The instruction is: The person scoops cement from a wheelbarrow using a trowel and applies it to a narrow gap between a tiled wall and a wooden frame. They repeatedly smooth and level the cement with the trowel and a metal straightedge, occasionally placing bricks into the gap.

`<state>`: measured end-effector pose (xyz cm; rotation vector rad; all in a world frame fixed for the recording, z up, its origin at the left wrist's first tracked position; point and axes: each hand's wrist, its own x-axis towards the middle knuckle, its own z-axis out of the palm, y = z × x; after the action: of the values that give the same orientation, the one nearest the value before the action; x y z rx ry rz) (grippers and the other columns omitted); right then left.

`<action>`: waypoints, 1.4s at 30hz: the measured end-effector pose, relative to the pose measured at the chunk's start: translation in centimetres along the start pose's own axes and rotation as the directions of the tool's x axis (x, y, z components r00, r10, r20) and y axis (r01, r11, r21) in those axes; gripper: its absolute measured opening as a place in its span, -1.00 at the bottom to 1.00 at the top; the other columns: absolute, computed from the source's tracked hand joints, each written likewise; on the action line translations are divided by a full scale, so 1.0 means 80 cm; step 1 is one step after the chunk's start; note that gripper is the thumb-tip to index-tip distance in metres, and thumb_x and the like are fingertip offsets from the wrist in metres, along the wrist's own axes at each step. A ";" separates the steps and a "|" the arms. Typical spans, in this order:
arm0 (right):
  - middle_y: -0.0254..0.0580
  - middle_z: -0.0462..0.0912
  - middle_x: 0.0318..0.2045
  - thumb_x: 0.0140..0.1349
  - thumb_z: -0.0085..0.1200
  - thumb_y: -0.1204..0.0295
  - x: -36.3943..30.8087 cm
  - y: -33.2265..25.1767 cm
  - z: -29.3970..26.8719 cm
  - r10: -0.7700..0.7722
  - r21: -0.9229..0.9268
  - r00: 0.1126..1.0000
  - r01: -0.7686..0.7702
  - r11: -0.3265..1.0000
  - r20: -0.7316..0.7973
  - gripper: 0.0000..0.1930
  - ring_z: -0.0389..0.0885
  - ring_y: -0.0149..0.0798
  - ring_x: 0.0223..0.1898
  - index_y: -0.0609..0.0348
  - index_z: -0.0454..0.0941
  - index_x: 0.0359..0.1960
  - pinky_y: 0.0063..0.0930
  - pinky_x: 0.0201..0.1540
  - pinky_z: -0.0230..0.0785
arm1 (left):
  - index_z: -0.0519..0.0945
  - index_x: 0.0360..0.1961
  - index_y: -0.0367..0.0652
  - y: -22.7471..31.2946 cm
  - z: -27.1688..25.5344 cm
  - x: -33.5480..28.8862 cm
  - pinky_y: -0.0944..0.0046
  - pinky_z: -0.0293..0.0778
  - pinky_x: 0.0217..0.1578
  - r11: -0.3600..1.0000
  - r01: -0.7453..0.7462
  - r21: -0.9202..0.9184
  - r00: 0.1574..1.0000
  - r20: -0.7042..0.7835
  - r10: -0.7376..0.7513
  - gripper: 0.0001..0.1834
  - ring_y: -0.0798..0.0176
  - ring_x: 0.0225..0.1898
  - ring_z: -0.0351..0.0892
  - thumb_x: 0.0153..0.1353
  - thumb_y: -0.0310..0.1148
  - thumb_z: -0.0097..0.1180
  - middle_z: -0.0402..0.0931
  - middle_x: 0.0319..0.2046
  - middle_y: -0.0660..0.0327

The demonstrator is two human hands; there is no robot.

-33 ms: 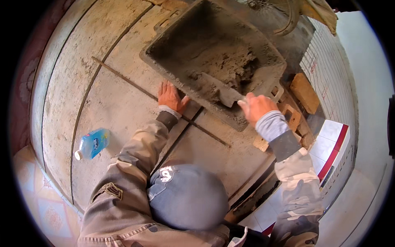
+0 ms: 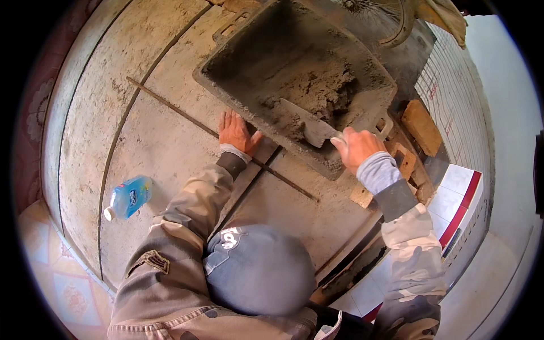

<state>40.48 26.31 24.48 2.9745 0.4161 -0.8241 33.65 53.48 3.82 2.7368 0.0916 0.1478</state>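
Observation:
My right hand (image 2: 360, 148) is closed around a trowel (image 2: 309, 122), whose handle is hidden by the fingers. The trowel's flat metal blade points up and left into a dark mortar tub (image 2: 241, 103), touching the grey mortar (image 2: 326, 90) heaped inside. Palm down, with its fingers stretched out, my left hand (image 2: 237, 133) rests on the concrete surface (image 2: 164, 136) by the tub's near left edge. A thin rod (image 2: 175, 109) lies across that surface and passes beside the left hand. The left hand holds nothing.
A clear bottle of blue liquid (image 2: 129, 197) lies on its side at left. Bricks (image 2: 421, 127) are right of the tub, near a white tiled edge with a red stripe (image 2: 468, 190). A spoked wheel (image 2: 399, 25) stands behind. Rounded grey-blue cloth (image 2: 258, 272) is below.

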 end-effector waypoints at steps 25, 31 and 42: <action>0.24 0.66 -0.36 0.26 0.15 0.04 0.157 -0.064 0.035 -0.076 0.421 0.992 0.110 0.900 -0.097 -0.53 0.63 0.24 -0.27 0.33 0.65 -0.33 -0.01 -0.17 0.47 | 0.45 0.08 -0.41 0.001 -0.012 0.008 -0.17 0.01 0.38 1.000 0.020 -0.025 0.992 0.123 -0.016 -0.25 -0.31 0.29 0.24 0.02 -0.03 0.34 0.37 0.17 -0.29; -0.13 0.64 -0.64 0.19 0.15 0.00 0.157 -0.081 0.017 -0.235 0.660 0.969 0.127 0.740 0.077 -0.57 0.62 -0.14 -0.54 0.15 0.70 -0.49 -0.22 -0.42 0.46 | 0.52 0.09 -0.23 -0.071 0.037 -0.015 -0.16 0.32 0.10 0.994 -0.048 -0.102 0.988 0.143 0.063 -0.34 -0.29 0.07 0.41 -0.06 -0.17 0.32 0.48 0.03 -0.18; -0.22 0.62 -0.63 0.31 0.14 0.00 -0.144 0.070 0.045 -0.026 0.901 0.999 0.035 0.432 -0.026 -0.54 0.58 -0.41 -0.69 0.24 0.57 -0.38 -0.49 -0.69 0.44 | 0.36 0.28 -0.33 -0.025 0.044 0.007 -0.06 0.10 0.35 0.995 0.064 0.080 0.994 0.086 -0.070 -0.25 -0.27 0.32 0.21 0.24 0.03 0.08 0.32 0.26 -0.24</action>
<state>30.63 17.73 26.96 3.9494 -0.0517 -1.4133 34.56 53.98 -0.13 2.8088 0.1677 0.0044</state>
